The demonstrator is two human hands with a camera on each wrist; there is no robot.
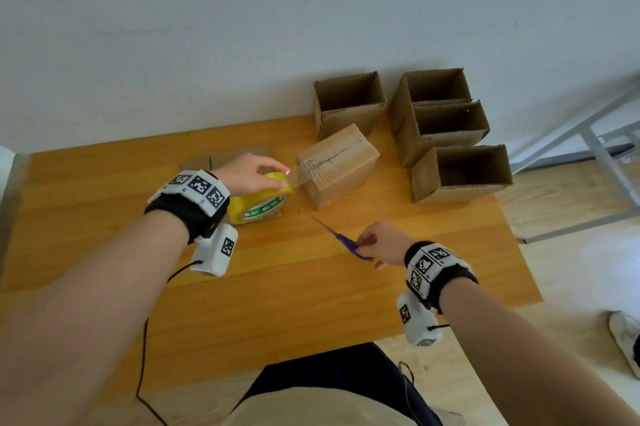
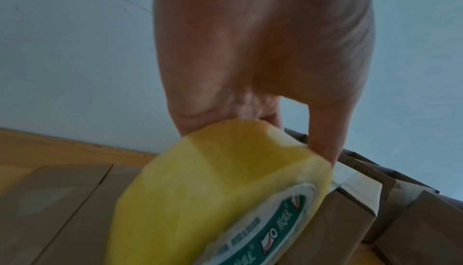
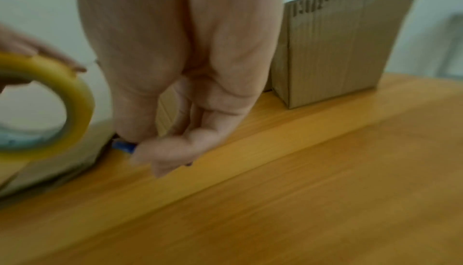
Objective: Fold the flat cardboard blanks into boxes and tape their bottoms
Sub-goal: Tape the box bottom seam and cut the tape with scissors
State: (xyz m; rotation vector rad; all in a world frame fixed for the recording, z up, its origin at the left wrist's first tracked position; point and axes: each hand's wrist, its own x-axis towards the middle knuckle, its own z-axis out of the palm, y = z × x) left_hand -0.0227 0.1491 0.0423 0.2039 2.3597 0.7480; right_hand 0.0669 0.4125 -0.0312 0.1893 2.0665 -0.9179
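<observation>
Left hand: the left hand (image 1: pixel 247 173) grips a yellow roll of tape (image 1: pixel 260 204) from above, fingers curled over its rim, and holds it on edge on the surface (image 1: pixel 277 287).
Tape strip: a clear strip (image 1: pixel 300 175) runs from the roll to the near end of the box being taped; in the left wrist view the strip (image 2: pixel 355 182) lies over the box's top edge.
Box being taped: a closed cardboard box (image 1: pixel 337 164) stands just right of the roll, near the middle of the surface, its flaps folded shut and facing up.
Right hand: the right hand (image 1: pixel 381 242) pinches the blue handles of a pair of scissors (image 1: pixel 343 238) with curled fingers; the thin blades point up and left toward the box, apart from it.
Flat blanks: flat cardboard (image 1: pixel 228 158) lies behind the left hand, partly hidden by it.
Finished boxes: four open-topped boxes stand at the far right, one (image 1: pixel 349 103) just behind the taped box, three (image 1: pixel 446 127) in a close row along the right edge.
Around: a pale wall (image 1: pixel 242 27) behind the surface, a grey metal frame (image 1: pixel 595 148) on the floor at right, a white shoe (image 1: pixel 627 339) at the lower right.
</observation>
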